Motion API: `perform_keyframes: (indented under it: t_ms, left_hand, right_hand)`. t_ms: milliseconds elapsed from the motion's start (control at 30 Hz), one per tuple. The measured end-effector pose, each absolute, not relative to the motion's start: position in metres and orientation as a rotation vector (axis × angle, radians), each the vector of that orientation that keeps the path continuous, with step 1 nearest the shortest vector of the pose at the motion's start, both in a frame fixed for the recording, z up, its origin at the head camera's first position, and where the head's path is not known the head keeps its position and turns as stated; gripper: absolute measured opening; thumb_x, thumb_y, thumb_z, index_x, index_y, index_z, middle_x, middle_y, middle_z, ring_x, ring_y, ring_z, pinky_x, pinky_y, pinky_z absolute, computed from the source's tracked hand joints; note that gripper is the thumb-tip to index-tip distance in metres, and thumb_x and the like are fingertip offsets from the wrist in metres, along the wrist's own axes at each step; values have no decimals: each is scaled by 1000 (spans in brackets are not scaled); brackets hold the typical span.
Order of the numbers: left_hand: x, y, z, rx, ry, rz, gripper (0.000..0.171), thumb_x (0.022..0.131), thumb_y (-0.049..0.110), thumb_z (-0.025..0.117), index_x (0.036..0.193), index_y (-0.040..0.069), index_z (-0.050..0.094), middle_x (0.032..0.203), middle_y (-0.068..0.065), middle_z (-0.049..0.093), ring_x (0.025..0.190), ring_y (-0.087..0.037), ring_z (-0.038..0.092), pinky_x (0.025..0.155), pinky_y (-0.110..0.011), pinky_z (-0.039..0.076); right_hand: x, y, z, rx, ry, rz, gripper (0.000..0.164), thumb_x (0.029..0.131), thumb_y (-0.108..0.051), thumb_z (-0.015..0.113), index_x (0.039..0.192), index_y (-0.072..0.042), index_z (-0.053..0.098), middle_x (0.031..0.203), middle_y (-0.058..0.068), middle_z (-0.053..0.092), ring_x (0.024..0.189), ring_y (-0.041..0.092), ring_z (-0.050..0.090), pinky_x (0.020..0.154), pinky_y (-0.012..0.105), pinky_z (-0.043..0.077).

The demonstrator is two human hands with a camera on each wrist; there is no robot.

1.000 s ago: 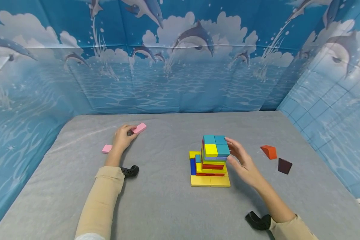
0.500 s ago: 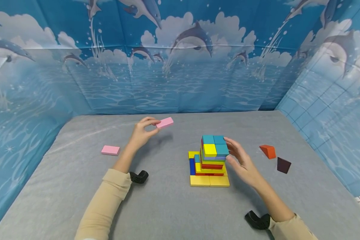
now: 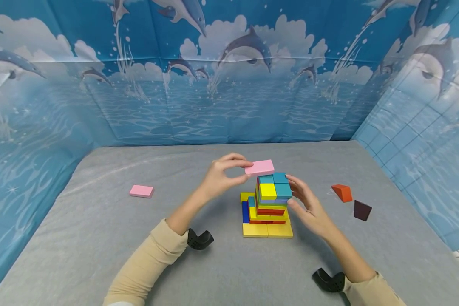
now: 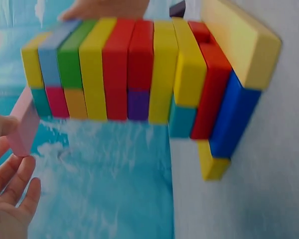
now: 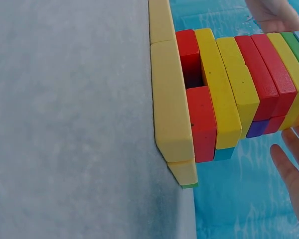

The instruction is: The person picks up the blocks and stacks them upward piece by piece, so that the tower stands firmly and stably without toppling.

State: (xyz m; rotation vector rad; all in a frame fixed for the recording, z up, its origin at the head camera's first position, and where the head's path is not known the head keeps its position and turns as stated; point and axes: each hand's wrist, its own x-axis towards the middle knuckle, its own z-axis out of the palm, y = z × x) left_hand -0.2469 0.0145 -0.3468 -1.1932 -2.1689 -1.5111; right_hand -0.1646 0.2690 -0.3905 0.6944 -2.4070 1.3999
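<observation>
My left hand [image 3: 223,176] pinches a pink rectangular block [image 3: 261,167] between thumb and fingers. The block is held at the top of a stacked tower of coloured blocks [image 3: 273,204], by its back left corner. In the left wrist view, the pink block [image 4: 25,124] is close to the tower's teal top piece; contact cannot be told. My right hand [image 3: 311,210] has its thumb and fingers loosely spread at the tower's upper right side, the fingertips touching or nearly touching it. Teal blocks and one yellow block form the tower's top; pale yellow blocks [image 5: 172,99] lie at its base.
A second pink block [image 3: 141,191] lies on the grey cloth [image 3: 199,276] at the left. To the right lie an orange wedge [image 3: 342,193] and a dark brown block [image 3: 362,211]. A dolphin-print curtain [image 3: 229,106] hangs behind the table.
My left hand has carried the pink block rightward from the table's left back area to the tower top. The right hand has stayed beside the tower.
</observation>
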Motion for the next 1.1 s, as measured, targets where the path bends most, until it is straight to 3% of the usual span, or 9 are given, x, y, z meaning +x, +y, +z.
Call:
perform_keyframes:
  t_ms: [433, 700, 900, 1100]
  left_hand:
    - [-236, 34, -339, -1268, -2283, -1403, 26, 81, 10, 70, 106, 5, 68, 106, -6, 60, 99, -15, 53, 84, -21, 45]
    - [-233, 37, -337, -1265, -2328, -1431, 27, 82, 14, 68, 108, 6, 67, 108, -6, 61, 101, -15, 53, 86, -22, 45]
    - [-232, 37, -338, -1277, -2319, -1519, 28, 84, 15, 66, 111, 6, 66, 109, -5, 63, 95, -9, 55, 85, -23, 46]
    - [-233, 37, -342, -1313, -2266, -1548, 29, 84, 14, 66, 112, 5, 65, 109, -6, 63, 95, -18, 56, 85, -25, 46]
  right_hand:
    - [-165, 270, -390, 674, -2428, 1410, 64, 87, 4, 53, 143, -12, 24, 139, 17, 37, 118, -1, 40, 95, 12, 33]
    - [-163, 270, -389, 654, -2452, 1432, 70, 88, 2, 54, 146, -14, 18, 142, 17, 33, 122, 6, 37, 95, 10, 31]
    - [-162, 271, -388, 661, -2453, 1424, 72, 87, 4, 54, 146, -15, 17, 143, 15, 32, 121, -1, 36, 94, 10, 31]
    - [-162, 271, -388, 679, -2455, 1406, 72, 87, 4, 53, 147, -15, 18, 144, 14, 30, 122, 0, 35, 95, 10, 31]
